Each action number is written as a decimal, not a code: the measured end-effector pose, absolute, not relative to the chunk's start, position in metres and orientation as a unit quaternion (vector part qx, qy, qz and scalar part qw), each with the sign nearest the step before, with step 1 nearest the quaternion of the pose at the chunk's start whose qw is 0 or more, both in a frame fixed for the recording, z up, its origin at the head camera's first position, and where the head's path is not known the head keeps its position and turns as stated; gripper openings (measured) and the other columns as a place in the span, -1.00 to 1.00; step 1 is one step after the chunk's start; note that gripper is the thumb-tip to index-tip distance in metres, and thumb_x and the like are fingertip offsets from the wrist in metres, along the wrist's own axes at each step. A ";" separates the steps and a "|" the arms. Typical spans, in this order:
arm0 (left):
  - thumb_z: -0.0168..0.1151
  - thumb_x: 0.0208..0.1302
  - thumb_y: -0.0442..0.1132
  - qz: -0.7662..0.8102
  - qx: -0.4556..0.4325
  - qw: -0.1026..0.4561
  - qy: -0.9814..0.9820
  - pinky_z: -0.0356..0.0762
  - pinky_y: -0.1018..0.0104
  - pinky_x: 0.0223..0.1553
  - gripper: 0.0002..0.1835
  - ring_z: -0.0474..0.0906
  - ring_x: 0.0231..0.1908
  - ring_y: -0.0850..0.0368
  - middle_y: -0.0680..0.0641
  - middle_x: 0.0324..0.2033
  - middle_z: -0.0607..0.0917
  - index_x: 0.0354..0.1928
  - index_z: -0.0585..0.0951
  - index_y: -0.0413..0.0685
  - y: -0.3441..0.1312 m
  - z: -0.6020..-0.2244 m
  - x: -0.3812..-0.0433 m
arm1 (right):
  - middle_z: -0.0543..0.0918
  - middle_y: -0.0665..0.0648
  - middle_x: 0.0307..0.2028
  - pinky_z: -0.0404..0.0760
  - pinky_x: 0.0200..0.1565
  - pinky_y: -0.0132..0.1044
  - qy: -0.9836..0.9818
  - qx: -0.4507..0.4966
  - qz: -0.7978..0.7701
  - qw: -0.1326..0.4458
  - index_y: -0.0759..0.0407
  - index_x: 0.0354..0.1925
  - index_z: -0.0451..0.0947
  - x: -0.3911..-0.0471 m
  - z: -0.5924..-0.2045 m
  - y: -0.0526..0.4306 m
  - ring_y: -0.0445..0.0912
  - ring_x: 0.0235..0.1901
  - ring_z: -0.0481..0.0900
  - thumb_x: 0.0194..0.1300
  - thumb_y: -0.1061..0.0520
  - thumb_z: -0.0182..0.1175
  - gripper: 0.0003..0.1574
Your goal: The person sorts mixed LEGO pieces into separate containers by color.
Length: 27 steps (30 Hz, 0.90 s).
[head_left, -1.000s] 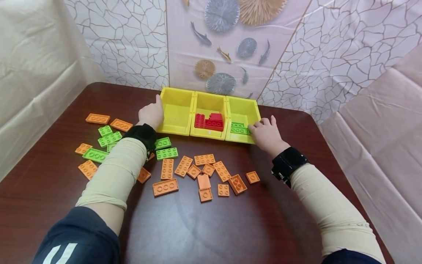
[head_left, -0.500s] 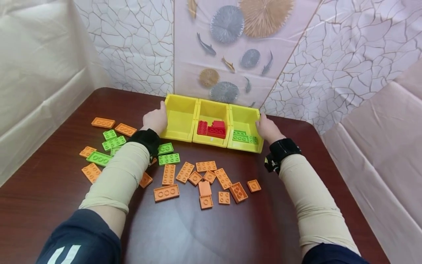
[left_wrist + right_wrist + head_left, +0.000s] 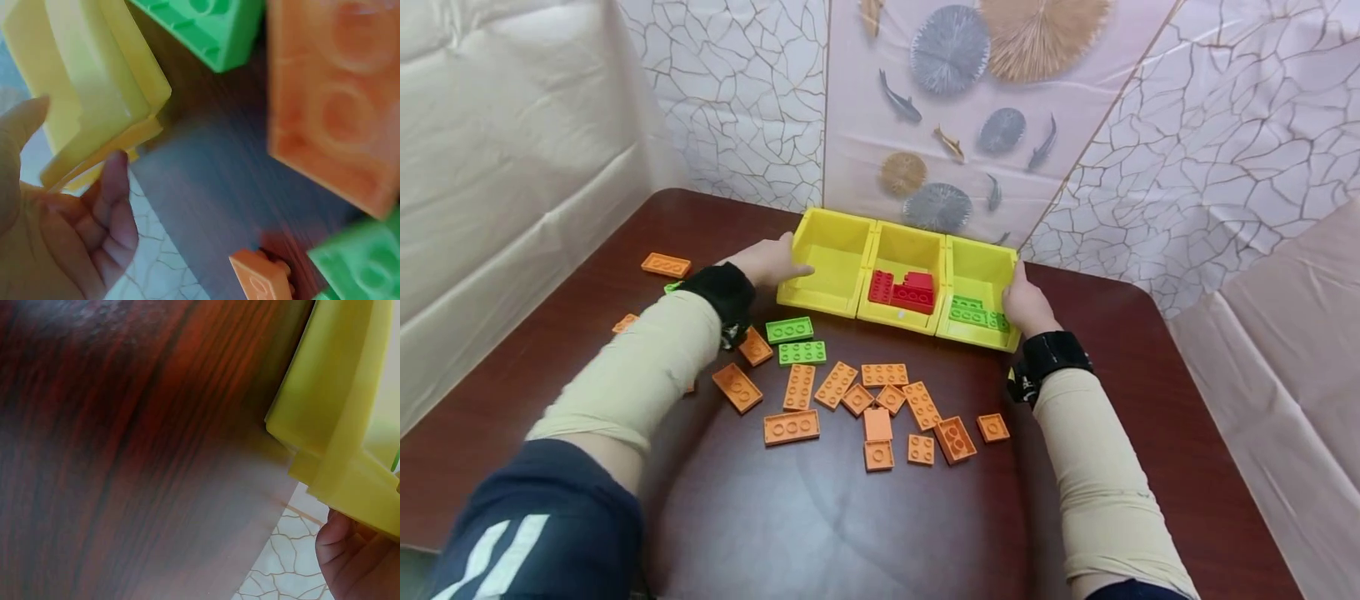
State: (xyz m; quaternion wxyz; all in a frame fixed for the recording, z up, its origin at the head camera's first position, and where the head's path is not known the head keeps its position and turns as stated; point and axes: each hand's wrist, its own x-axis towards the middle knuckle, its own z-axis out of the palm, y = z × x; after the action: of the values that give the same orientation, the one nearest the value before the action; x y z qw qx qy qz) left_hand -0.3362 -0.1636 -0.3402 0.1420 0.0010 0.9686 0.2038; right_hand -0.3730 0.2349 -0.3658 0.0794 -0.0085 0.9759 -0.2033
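A yellow bin with three joined compartments [image 3: 902, 235] stands near the back of the table. My left hand [image 3: 767, 260] grips its left end, thumb over the rim; in the left wrist view, curled fingers [image 3: 119, 187] lie against the outside. At the opposite end, my right hand [image 3: 1028, 302] holds the side wall, its fingers [image 3: 340, 540] tucked under the rim in the right wrist view. Red bricks [image 3: 917, 292] lie in the middle compartment and green bricks [image 3: 968, 312] in the right one. The left compartment [image 3: 827, 271] shows no bricks.
Several loose orange bricks [image 3: 792, 427] are spread in front of the bin. Two green bricks [image 3: 802, 353] lie near its left front corner. More bricks, such as an orange one [image 3: 666, 265], lie farther left, partly hidden by my left forearm. A patterned cloth [image 3: 955, 150] hangs behind the table.
My right hand has left the green bricks in the right compartment and moved to the bin's right rim. My left hand has turned, its thumb now reaching over the left compartment. The head view has shifted.
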 end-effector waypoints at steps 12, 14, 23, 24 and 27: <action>0.23 0.22 -0.06 0.059 0.178 0.133 0.973 0.29 0.22 -0.43 -0.75 0.37 -0.47 0.08 -0.04 -0.48 0.45 -0.30 0.55 -0.11 -0.159 -0.356 -0.280 | 0.42 0.28 -0.49 0.36 -0.36 -0.11 0.978 0.006 -0.200 0.057 0.19 0.41 -0.58 -0.368 -0.356 0.251 0.10 -0.50 0.41 0.48 0.13 -0.39 -0.24; 0.25 0.21 -0.09 0.057 0.193 0.121 0.972 0.30 0.23 -0.41 -0.78 0.37 -0.47 0.07 -0.04 -0.49 0.44 -0.30 0.56 -0.11 -0.153 -0.360 -0.278 | 0.43 0.28 -0.49 0.36 -0.36 -0.10 0.977 0.005 -0.203 0.057 0.18 0.41 -0.58 -0.368 -0.358 0.254 0.10 -0.50 0.42 0.48 0.12 -0.40 -0.24; 0.25 0.20 -0.16 0.056 0.221 0.115 0.967 0.30 0.23 -0.40 -0.83 0.36 -0.49 0.08 -0.04 -0.51 0.42 -0.30 0.55 -0.11 -0.140 -0.362 -0.272 | 0.46 0.34 -0.40 0.38 -0.32 -0.09 0.975 0.015 -0.216 0.054 0.12 0.43 -0.54 -0.371 -0.370 0.253 0.12 -0.44 0.43 0.48 0.12 -0.41 -0.26; 0.26 0.20 -0.15 0.054 0.225 0.109 0.967 0.30 0.22 -0.39 -0.82 0.36 -0.49 0.09 -0.03 -0.50 0.42 -0.28 0.56 -0.11 -0.139 -0.360 -0.270 | 0.47 0.34 -0.37 0.38 -0.31 -0.08 0.974 0.014 -0.218 0.055 0.11 0.43 -0.54 -0.372 -0.371 0.250 0.12 -0.42 0.44 0.48 0.12 -0.41 -0.26; 0.27 0.20 -0.12 0.047 0.243 0.082 0.965 0.33 0.23 -0.39 -0.79 0.37 -0.46 0.10 -0.02 -0.47 0.45 -0.25 0.57 -0.10 -0.130 -0.352 -0.264 | 0.50 0.36 -0.30 0.39 -0.27 -0.07 0.972 0.009 -0.227 0.055 0.08 0.43 -0.54 -0.376 -0.374 0.242 0.13 -0.37 0.45 0.48 0.11 -0.40 -0.25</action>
State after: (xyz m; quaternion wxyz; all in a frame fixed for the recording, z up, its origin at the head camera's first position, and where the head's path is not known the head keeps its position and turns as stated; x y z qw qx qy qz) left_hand -0.2644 -0.1295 -0.3520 0.0823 0.2434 0.9653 0.0474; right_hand -0.3756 0.2422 -0.3736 0.0551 0.0085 0.9723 -0.2272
